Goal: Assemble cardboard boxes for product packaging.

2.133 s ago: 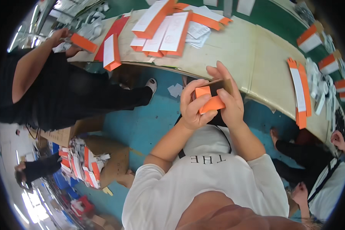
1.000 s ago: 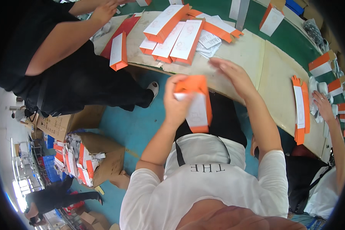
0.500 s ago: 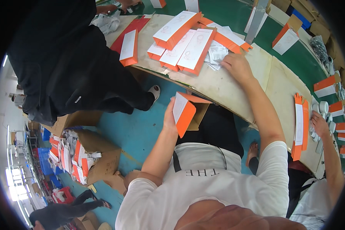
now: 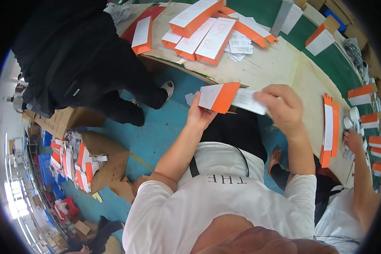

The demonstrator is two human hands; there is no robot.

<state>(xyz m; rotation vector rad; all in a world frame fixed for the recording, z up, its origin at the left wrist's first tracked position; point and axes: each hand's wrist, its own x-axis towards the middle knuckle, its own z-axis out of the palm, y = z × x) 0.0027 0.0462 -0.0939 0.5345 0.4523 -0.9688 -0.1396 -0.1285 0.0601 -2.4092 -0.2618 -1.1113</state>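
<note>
In front of my chest, my left hand (image 4: 200,113) is closed around a small white and orange carton (image 4: 211,96) lying tilted on its side. My right hand (image 4: 282,109) pinches a folded white paper leaflet (image 4: 246,100), slightly blurred, whose far end meets the carton's right-hand orange end. Whether the leaflet's tip is inside the carton I cannot tell. On the table beyond, a pile of printed leaflets (image 4: 240,45) sits beside several closed white and orange cartons (image 4: 216,40), some stacked on others.
Flattened cartons (image 4: 329,131) lie along the table (image 4: 279,70) at right, near a co-worker's hand (image 4: 353,140) among white round parts. A person in black (image 4: 84,72) stands at left. Behind, a large cardboard box (image 4: 110,165) holds cartons on the blue floor. A metal post (image 4: 280,19) rises from the table.
My right hand has come back from the leaflet pile with a leaflet, to the carton's end. My left hand has turned the carton, its orange end now facing right.
</note>
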